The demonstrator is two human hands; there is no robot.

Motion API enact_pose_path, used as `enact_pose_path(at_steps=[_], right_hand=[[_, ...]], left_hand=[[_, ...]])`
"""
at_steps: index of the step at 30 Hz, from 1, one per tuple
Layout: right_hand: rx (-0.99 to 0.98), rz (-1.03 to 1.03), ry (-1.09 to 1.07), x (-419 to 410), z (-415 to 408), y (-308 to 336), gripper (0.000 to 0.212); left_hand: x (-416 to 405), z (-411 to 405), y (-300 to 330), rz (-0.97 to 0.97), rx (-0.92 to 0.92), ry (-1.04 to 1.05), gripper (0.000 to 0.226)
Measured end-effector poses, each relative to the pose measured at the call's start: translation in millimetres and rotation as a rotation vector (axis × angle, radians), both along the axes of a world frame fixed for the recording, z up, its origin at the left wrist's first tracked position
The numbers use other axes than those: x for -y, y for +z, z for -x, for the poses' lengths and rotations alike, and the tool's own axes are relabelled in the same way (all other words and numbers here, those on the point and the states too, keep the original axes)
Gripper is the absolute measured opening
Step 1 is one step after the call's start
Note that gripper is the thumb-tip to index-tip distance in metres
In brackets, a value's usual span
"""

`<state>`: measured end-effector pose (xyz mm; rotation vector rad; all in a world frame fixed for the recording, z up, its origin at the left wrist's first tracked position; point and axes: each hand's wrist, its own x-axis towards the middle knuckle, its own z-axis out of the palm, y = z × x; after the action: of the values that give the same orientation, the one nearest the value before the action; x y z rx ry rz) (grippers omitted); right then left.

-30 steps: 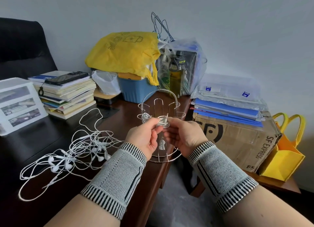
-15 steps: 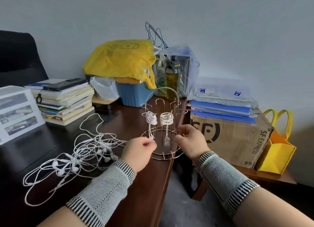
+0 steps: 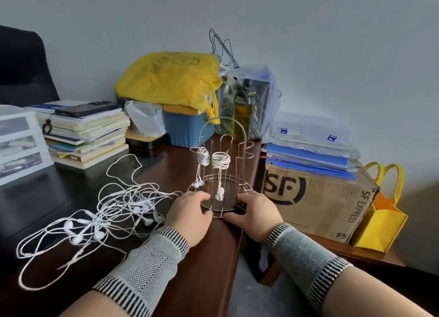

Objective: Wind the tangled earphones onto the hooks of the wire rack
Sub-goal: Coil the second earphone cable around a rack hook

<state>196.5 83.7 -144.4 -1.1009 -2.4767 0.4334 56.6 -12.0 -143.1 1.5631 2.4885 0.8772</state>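
The wire rack (image 3: 241, 150) stands upright near the right edge of the dark wooden desk (image 3: 204, 257). Two of its hooks carry wound white earphones: one coil (image 3: 202, 156) on the left, another coil (image 3: 221, 161) in front, each with an earbud dangling below. My left hand (image 3: 188, 215) grips the round base ring on its left side. My right hand (image 3: 255, 213) grips the ring on its right. A tangled heap of white earphones (image 3: 102, 212) lies on the desk to the left of my left hand.
A stack of books (image 3: 85, 133) with a phone on top sits at the back left. A blue tub (image 3: 187, 129) under a yellow bag (image 3: 168, 79) stands behind the rack. A cardboard box (image 3: 318, 198) with blue folders stands right of the desk, beside a yellow tote (image 3: 380, 224).
My hands have left the front hook, where they were winding a cord, and dropped to the rack's base ring. The second coil now hangs on its hook untouched.
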Motion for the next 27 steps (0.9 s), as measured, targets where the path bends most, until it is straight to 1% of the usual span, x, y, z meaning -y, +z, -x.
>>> enact_pose_path(at_steps=[3, 6, 10, 12, 14, 17, 19, 27], right_hand=[[0.062, -0.02, -0.09, 1, 8, -2, 0.055], [0.11, -0.13, -0.147, 7, 14, -7, 0.059], [-0.032, -0.303, -0.197, 12, 14, -15, 0.06], [-0.141, -0.34, -0.202, 9, 13, -20, 0.06], [-0.184, -0.277, -0.165, 6, 12, -23, 0.054], [-0.112, -0.066, -0.131, 3, 7, -25, 0.037], [-0.064, -0.054, -0.119, 0, 7, -24, 0.034], [0.032, -0.083, -0.051, -1, 7, -17, 0.036]], left_hand=[[-1, -2, -2, 0.015, -0.034, 0.009, 0.039], [-2, -4, -3, 0.075, -0.09, 0.012, 0.039], [-2, -4, -4, 0.13, -0.155, 0.015, 0.04], [-2, -5, -4, 0.139, -0.167, 0.016, 0.039], [-2, -5, -4, 0.132, -0.159, 0.016, 0.038], [-1, -6, -2, 0.121, -0.132, 0.009, 0.037], [-2, -6, -2, 0.121, -0.123, 0.002, 0.038], [-1, -7, -1, 0.152, -0.119, -0.006, 0.044]])
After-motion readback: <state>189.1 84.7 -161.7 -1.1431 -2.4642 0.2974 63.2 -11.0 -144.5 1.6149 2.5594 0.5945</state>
